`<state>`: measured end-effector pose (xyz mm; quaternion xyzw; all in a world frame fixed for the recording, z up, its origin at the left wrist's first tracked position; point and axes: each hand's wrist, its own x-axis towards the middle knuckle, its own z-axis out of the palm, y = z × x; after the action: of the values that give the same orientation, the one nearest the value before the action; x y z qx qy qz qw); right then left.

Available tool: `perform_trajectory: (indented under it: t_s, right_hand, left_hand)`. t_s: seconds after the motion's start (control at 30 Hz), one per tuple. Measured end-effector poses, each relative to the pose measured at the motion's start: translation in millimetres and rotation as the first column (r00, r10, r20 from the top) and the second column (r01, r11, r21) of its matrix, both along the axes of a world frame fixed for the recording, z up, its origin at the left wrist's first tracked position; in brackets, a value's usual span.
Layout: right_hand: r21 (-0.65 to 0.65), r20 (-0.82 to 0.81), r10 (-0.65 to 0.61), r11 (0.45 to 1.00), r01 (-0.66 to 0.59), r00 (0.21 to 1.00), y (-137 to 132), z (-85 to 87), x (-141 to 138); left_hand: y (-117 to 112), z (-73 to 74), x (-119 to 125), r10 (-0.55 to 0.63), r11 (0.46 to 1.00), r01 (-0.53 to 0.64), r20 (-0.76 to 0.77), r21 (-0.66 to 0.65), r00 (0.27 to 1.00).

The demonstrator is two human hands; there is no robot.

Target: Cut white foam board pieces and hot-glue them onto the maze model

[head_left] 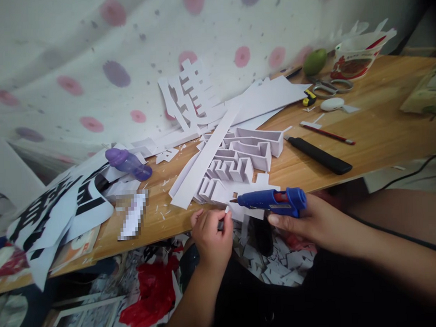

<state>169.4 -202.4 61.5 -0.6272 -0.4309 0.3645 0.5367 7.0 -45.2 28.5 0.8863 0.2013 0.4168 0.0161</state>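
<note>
My right hand [309, 222] grips a blue hot glue gun [268, 201], its nozzle pointing left over the near edge of a white foam-board piece. Close to the nozzle, my left hand [213, 231] pinches a tiny white strip [227, 210] between thumb and finger. Just beyond both hands lies a white built-up character [240, 170] with upright walls. A long flat white strip [206, 156] rests slantwise across it. Farther back, a flat cut-out character [189, 97] leans against the curtain.
A black utility knife [319, 155], a pencil [327, 132], scissors [328, 87] and a paper tub [359, 56] are on the right. Left are a purple bottle [129, 163] and printed sheets [61, 204]. White scraps [280, 266] and a red plastic bag [151, 291] lie below the table edge.
</note>
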Motion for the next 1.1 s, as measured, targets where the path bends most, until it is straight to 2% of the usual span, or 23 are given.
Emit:
perform_trajectory:
  t_s: [0.23,0.33,0.57,0.7,0.9,1.1]
  right_hand:
    - [-0.031,-0.14,0.063,0.997,-0.068,0.988,-1,-5.6,-1]
    - [-0.078,-0.164,0.057,0.994,-0.07,0.985,0,-5.4,-2]
    - [-0.087,-0.245,0.063,0.992,-0.087,0.968,1,-3.3,3]
    - [-0.143,-0.144,0.037,0.988,-0.058,0.989,1,-5.1,7]
    - [-0.18,-0.017,-0.022,0.983,0.019,1.0,3,-11.6,9]
    - [-0.243,0.061,-0.053,0.968,0.067,0.997,7,-17.5,6]
  left_hand:
    - [3,-5.2,3,-0.054,0.999,0.054,0.063,-0.002,0.997]
    - [5,-7.9,4,-0.078,0.997,0.08,0.093,-0.017,0.993]
    - [12,-20.6,5,-0.161,0.986,0.165,0.169,-0.011,0.972]
    - [17,-24.3,4,-0.188,0.981,0.192,0.169,-0.007,0.967]
    - [23,-17.7,4,-0.303,0.95,0.308,0.104,-0.043,0.947]
    - [26,-17.9,4,-0.29,0.957,0.29,0.063,-0.002,0.955]
